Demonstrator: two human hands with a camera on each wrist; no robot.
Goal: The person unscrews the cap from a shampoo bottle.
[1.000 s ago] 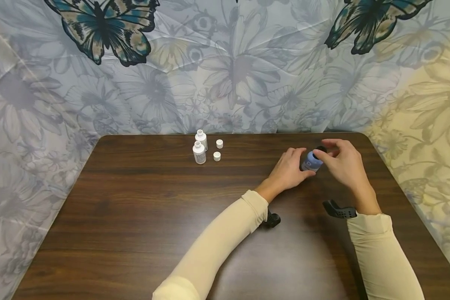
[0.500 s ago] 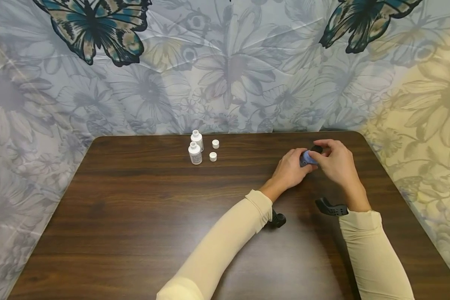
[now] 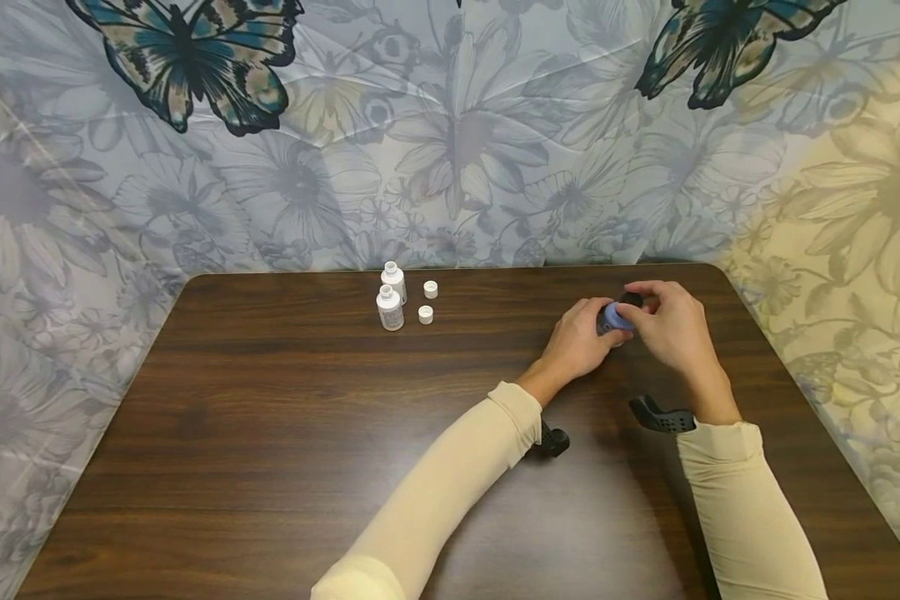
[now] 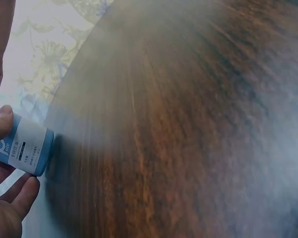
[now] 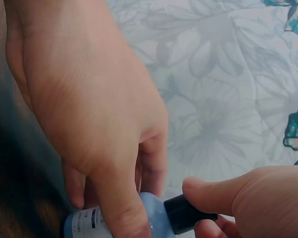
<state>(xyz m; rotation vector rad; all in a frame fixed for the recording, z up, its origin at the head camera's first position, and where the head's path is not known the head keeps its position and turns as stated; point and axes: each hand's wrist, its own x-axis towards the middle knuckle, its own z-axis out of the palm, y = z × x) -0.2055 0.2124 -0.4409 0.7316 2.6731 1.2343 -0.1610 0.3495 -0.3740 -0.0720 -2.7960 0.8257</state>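
Observation:
Near the right back of the table, my left hand grips a small blue bottle by its body. Its white printed label shows in the left wrist view, with the bottle tilted just over the tabletop. My right hand pinches the bottle's black cap between thumb and fingers, and the cap sits at the bottle's neck. Fingers hide part of the body in every view.
Two uncapped white bottles, one in front and one behind, stand at the back of the dark wooden table. Right of them lie two white caps, a near cap and a far cap. A patterned cloth hangs behind.
My left hand has closed round the blue bottle and lifted it a little, tilting it. The right hand stays at the black cap. The head view has shifted slightly.

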